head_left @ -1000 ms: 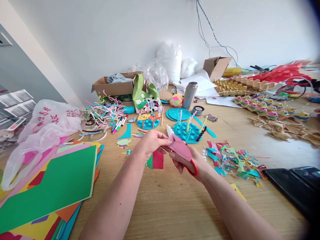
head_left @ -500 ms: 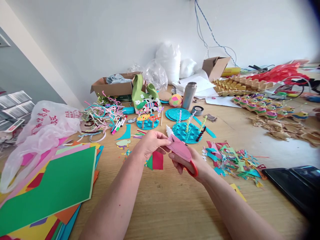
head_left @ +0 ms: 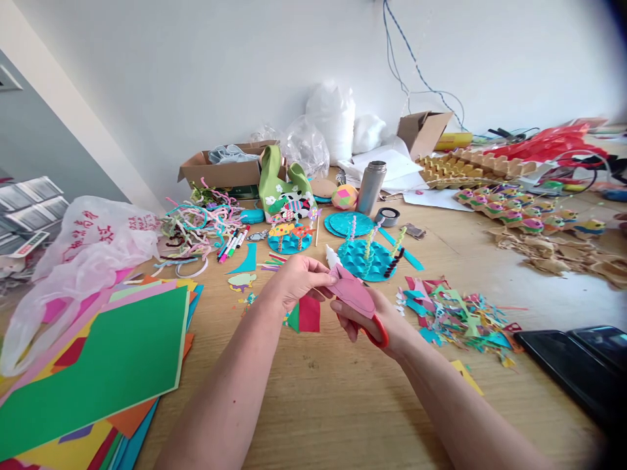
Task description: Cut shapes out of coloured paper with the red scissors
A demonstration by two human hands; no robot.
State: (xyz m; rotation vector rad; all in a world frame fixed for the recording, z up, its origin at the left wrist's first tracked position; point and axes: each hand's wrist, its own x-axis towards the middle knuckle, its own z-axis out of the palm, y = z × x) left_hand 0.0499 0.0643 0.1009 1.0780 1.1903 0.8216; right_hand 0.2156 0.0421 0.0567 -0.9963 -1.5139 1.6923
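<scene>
In the middle of the head view, my left hand (head_left: pixel 307 279) pinches the left end of a piece of pink paper (head_left: pixel 353 294) with a pencil outline on it. My right hand (head_left: pixel 382 323) is closed on red-handled scissors (head_left: pixel 380 331), whose blades are mostly hidden behind the paper. The paper lies over the fingers of my right hand. Below my left hand, dark red paper (head_left: pixel 309 314) and a green scrap (head_left: pixel 293 318) rest on the table. Just beyond the hands stands a blue painted egg-tray piece (head_left: pixel 366 259) with twisted pipe cleaners.
Coloured paper sheets (head_left: pixel 102 356) are stacked at the left. Paper scraps (head_left: pixel 465 316) lie to the right, near a black phone (head_left: pixel 563 359). Behind are a metal flask (head_left: pixel 371 187), pipe cleaners (head_left: pixel 200 222), markers (head_left: pixel 232 245) and a cardboard box (head_left: pixel 220 173).
The pink paper has shifted very slightly in my hands. Both hands keep nearly the same place and grip.
</scene>
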